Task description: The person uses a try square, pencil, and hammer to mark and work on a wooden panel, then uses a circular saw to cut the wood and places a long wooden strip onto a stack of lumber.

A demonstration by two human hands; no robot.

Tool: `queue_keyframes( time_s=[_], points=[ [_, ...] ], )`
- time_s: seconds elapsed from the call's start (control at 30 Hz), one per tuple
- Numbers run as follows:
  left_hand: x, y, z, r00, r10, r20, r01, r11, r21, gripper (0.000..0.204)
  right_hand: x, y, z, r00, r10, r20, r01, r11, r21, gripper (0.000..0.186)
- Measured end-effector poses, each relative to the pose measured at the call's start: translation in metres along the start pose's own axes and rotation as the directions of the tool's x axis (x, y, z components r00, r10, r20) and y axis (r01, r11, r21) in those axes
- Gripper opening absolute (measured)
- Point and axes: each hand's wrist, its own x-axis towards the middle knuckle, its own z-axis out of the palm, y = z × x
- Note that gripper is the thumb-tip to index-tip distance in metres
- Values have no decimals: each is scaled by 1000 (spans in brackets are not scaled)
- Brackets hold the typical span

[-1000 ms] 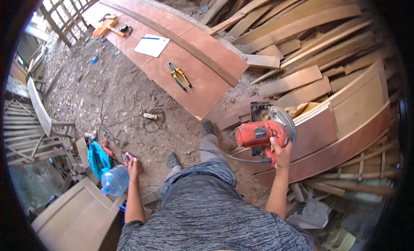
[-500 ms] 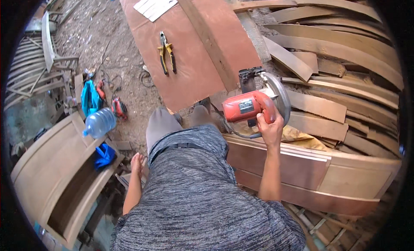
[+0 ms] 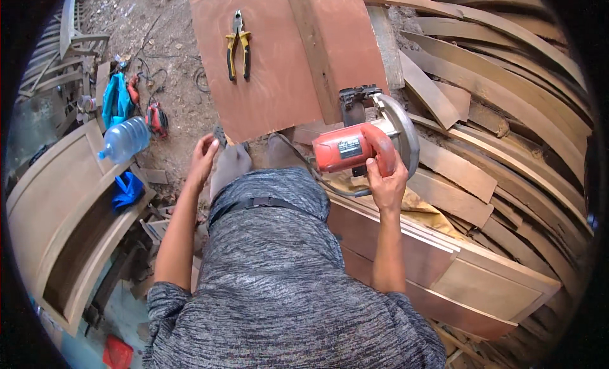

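My right hand (image 3: 388, 184) is wrapped round the handle of a red circular saw (image 3: 346, 147), its grey blade guard facing right. The saw is held up beside the near right corner of a reddish-brown plywood sheet (image 3: 260, 102). A narrow wooden strip (image 3: 317, 58) lies lengthwise on the sheet. Yellow-and-black pliers (image 3: 238, 45) rest left of that strip, their jaws pointing away from me. Near the sheet's near left corner is my left hand (image 3: 202, 158), empty, with fingers loosely bent and apart.
Curved wooden boards (image 3: 501, 83) are piled on the right. A panelled wooden piece (image 3: 438, 261) lies below the saw. At left are a clear blue water bottle (image 3: 125, 140), a wooden frame (image 3: 57, 210), a red power tool (image 3: 157, 119) and teal cloth (image 3: 115, 101).
My left hand has come forward and up from beside my hip toward the sheet's near corner. The right hand still holds the saw, and the view has shifted a little.
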Motion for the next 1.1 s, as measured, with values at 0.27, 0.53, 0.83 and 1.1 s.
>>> queue_keyframes(
  time_s=[0.27, 0.53, 0.83, 1.1],
  points=[
    [22, 35, 60, 995, -89, 51, 93, 992, -82, 95, 12, 18, 1, 998, 9, 65, -10, 1000, 12, 28],
    [25, 35, 80, 979, 170, -116, -127, 942, 312, 99, 16, 48, 1, 978, -35, 204, -8, 978, 209, 50],
    [23, 27, 84, 983, 110, -146, -66, 959, 276, 93, 19, 34, 5, 985, -62, 162, 34, 984, 172, 52],
    [15, 26, 86, 979, 125, -158, -89, 972, 216, 89, 17, 26, 10, 986, -30, 167, -13, 968, 251, 51]
  ],
)
